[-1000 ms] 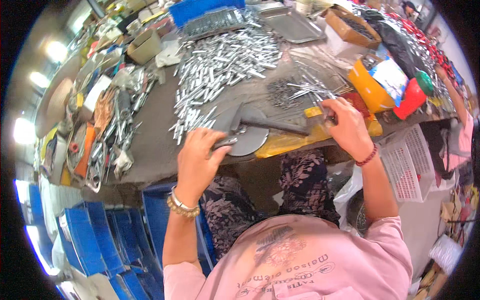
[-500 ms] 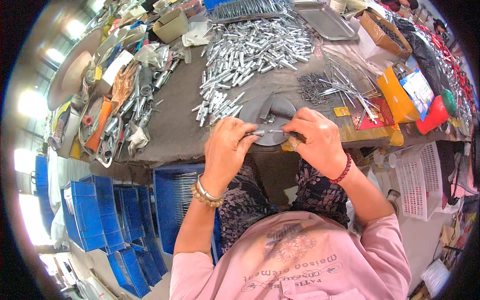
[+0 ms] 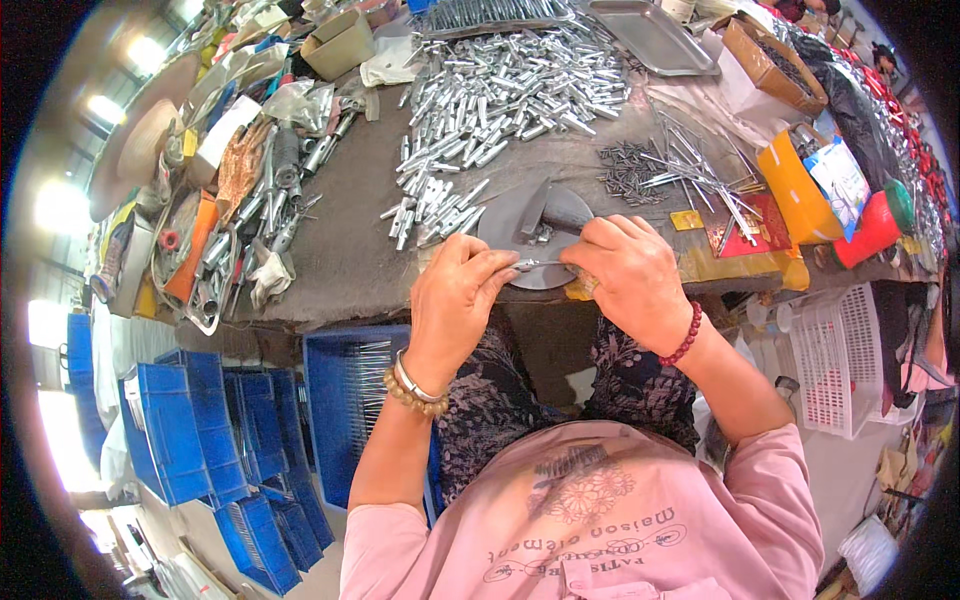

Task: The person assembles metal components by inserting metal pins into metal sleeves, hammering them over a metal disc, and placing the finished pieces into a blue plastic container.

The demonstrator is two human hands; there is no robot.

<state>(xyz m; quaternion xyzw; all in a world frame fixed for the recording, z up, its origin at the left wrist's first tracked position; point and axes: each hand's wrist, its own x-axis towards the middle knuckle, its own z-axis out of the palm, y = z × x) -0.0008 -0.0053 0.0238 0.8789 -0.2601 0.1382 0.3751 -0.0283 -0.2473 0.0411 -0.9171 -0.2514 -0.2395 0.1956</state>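
Over the near table edge my left hand [image 3: 447,305] is closed, thumb and fingers pinching a small silver metal tube [image 3: 523,265]. From the other side my right hand [image 3: 640,285] pinches a thin metal rod [image 3: 552,263], its tip meeting the tube's end. How far the rod goes in, I cannot tell. Right behind the fingers lies a round grey metal plate [image 3: 498,225], with a hammer [image 3: 534,208] on it. A heap of silver metal tubes [image 3: 510,95] spreads beyond, and a smaller cluster [image 3: 432,215] lies left of the plate.
Right of the plate are small dark pins [image 3: 630,170] and long thin rods [image 3: 690,165]. A yellow container [image 3: 800,190] and a red bottle [image 3: 865,230] stand further right. Tools [image 3: 275,200] crowd the left. Blue bins [image 3: 180,430] stand below the table.
My hands have drawn slightly closer together, so less of the rod shows between the tube and my right fingers. The view has shifted very slightly; the things on the table lie as before.
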